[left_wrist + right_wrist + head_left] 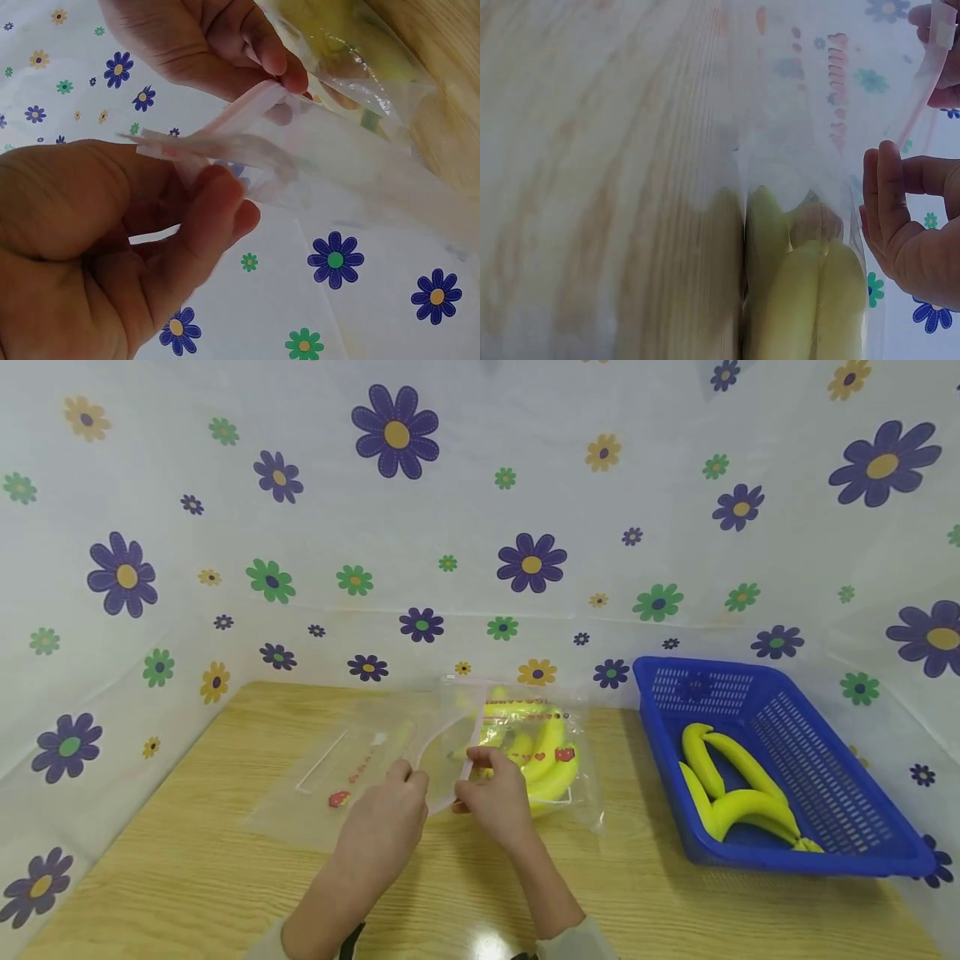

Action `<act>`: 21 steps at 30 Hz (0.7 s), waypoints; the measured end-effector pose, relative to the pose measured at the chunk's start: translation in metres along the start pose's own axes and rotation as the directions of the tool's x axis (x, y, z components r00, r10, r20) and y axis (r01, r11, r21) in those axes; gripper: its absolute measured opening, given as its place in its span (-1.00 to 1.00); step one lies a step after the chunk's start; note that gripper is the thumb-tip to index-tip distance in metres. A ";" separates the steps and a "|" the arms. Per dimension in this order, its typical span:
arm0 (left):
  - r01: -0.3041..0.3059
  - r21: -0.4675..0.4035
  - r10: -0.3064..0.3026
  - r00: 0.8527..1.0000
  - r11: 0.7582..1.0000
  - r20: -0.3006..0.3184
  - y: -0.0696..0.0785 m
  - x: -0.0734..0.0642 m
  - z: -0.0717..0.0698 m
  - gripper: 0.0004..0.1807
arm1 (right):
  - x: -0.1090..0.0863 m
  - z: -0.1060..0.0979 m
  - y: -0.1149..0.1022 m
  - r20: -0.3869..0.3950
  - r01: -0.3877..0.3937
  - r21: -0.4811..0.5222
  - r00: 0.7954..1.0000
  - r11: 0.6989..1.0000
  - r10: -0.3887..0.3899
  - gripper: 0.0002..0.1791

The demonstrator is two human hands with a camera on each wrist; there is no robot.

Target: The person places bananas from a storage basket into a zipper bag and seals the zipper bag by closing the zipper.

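Yellow bananas [551, 768] lie inside a clear printed zip bag [588, 802] on the table. My right hand [498, 797] pinches the pink zip edge [477, 727] at this bag's mouth. Just to the left, my left hand [386, 818] grips a pink-edged strip of clear plastic between thumb and fingers. In the left wrist view, that strip [225, 120] runs from the left hand [172, 247] to the right fingertips. A white slider [945, 36] shows on the strip near the left hand in the right wrist view. More clear printed plastic [322, 785] spreads flat beneath and left of the left hand.
A blue plastic basket [847, 860] stands on the right of the wooden table [172, 860], with several loose bananas [750, 814] in it. A white flower-patterned sheet [450, 510] rises at the back and both sides.
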State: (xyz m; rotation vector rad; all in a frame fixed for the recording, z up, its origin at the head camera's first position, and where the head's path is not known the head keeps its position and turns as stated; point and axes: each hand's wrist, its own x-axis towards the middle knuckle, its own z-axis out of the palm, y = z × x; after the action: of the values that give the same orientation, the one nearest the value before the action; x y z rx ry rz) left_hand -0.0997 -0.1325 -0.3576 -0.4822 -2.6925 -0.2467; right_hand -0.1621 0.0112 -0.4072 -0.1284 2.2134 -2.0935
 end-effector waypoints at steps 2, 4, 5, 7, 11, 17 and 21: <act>0.035 -0.021 -0.035 0.999 0.999 0.003 -0.002 0.002 0.002 -0.83 | -0.001 -0.001 0.000 0.016 0.001 -0.019 1.000 1.000 -0.001 -0.43; 0.079 -0.049 -0.078 0.997 0.996 0.022 -0.005 0.005 0.005 -0.85 | -0.001 0.000 0.000 0.029 0.013 -0.057 1.000 0.998 -0.011 -0.41; 0.092 -0.053 -0.091 0.995 0.994 0.028 -0.007 0.007 0.006 -0.86 | -0.002 0.000 0.000 0.034 0.022 -0.079 0.999 0.997 -0.020 -0.40; 0.120 -0.087 -0.117 0.992 0.989 0.038 -0.011 0.013 0.011 -0.87 | -0.002 0.000 0.000 0.043 0.037 -0.117 0.999 0.992 -0.032 -0.40; 0.125 -0.124 -0.124 0.992 0.984 0.015 -0.020 0.023 0.018 -0.87 | -0.004 -0.001 0.000 0.064 0.061 -0.166 0.997 0.984 -0.050 -0.41; 0.148 -0.193 -0.151 0.989 0.970 0.000 -0.032 0.035 0.024 -0.84 | -0.003 -0.003 0.000 0.083 0.097 -0.198 0.993 0.975 -0.082 -0.43; 0.172 -0.217 -0.167 0.985 0.961 0.043 -0.035 0.044 0.023 -0.78 | -0.003 -0.005 0.000 0.086 0.107 -0.216 0.992 0.970 -0.090 -0.42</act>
State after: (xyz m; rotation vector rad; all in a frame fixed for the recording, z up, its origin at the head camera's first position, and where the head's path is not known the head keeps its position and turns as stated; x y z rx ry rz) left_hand -0.1583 -0.1459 -0.3645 -0.3180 -2.7465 -0.5965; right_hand -0.1593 0.0166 -0.4069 -0.3350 2.4334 -1.8463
